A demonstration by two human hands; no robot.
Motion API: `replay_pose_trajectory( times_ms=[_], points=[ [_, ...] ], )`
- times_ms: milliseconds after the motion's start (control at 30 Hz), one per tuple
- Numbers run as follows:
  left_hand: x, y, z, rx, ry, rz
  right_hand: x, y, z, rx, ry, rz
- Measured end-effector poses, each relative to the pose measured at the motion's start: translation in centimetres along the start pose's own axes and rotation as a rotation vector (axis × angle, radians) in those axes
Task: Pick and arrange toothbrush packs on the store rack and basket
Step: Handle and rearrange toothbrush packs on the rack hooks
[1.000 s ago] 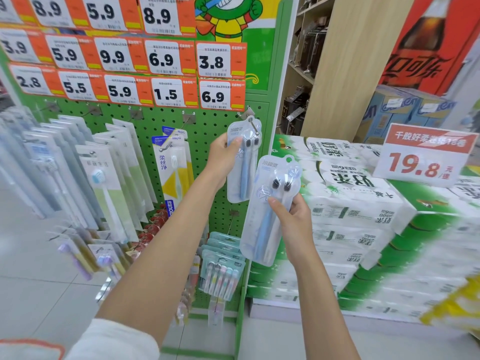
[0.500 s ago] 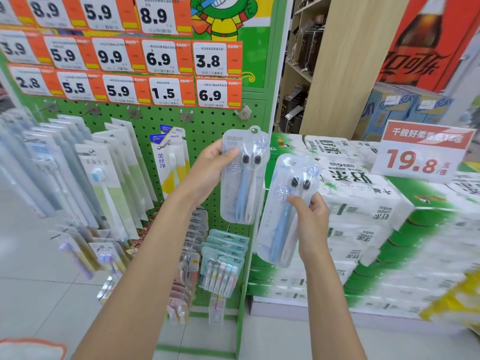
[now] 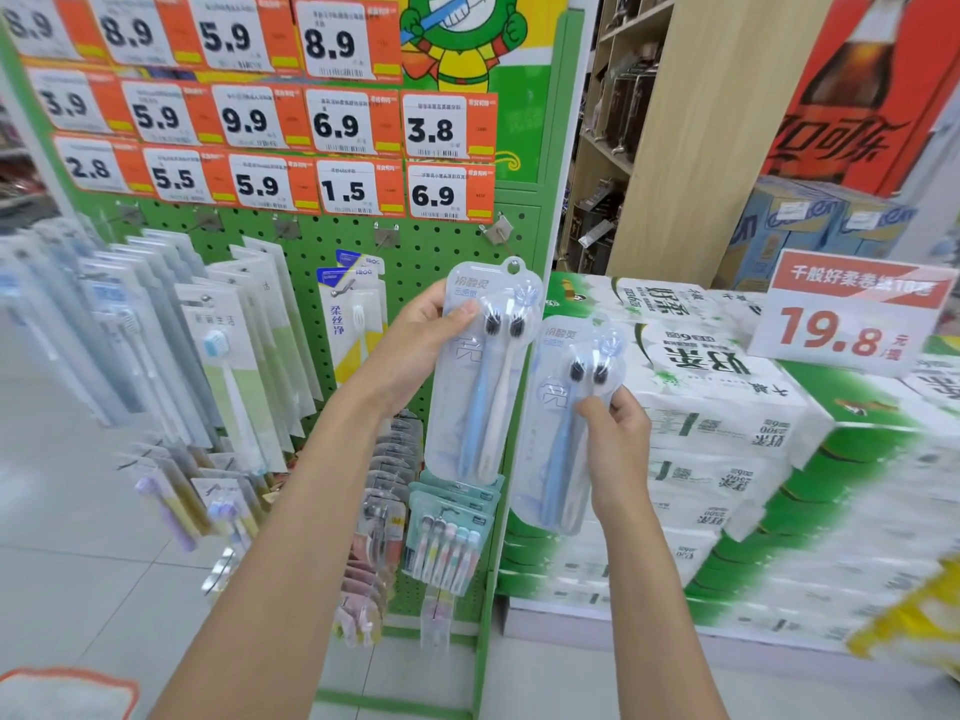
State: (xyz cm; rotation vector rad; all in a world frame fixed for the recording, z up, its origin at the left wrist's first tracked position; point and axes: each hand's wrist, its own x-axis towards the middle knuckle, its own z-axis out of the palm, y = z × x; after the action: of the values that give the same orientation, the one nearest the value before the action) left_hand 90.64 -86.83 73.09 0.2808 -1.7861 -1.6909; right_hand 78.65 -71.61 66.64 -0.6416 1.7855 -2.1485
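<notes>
1. Currently holding up two matching toothbrush packs, the left pack (image 3: 483, 407) and the right pack (image 3: 556, 459), side by side just in front of the green pegboard rack (image 3: 441, 246).
2. Gripping the left pack near its top with the left hand (image 3: 426, 335): thumb laid across the front beside the brush heads, fingers curled behind, leaving the hang hole free and uppermost.
3. Pinching the right pack around its middle with the right hand (image 3: 621, 439): thumb in front, fingers wrapped round the right edge. Held lower and slightly tilted, apparently parked as the next one to go.
4. Keeping both printed fronts toward the camera, probably to check match and orientation.
5. Likely aiming for the bare hook (image 3: 498, 232) under the 6.9 price tag (image 3: 449, 192), just above the left pack. Calls for threading the hang hole over the hook tip.
6. Noting other packs (image 3: 228, 366) hanging on hooks farther left. No basket in view.
</notes>
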Motion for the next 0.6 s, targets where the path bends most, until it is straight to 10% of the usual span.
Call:
replay_pose_trajectory(
  times_ms=[333,600],
  points=[
    [-0.5,0.2,-0.4,-0.060,0.016,0.003,-0.2,-0.3,0.2,-0.002,-0.001,-0.010],
    [-3.8,-3.1,-2.6,-0.059,0.461,-0.090,-1.1,-0.7,0.9,0.051,-0.211,-0.099]
  ],
)
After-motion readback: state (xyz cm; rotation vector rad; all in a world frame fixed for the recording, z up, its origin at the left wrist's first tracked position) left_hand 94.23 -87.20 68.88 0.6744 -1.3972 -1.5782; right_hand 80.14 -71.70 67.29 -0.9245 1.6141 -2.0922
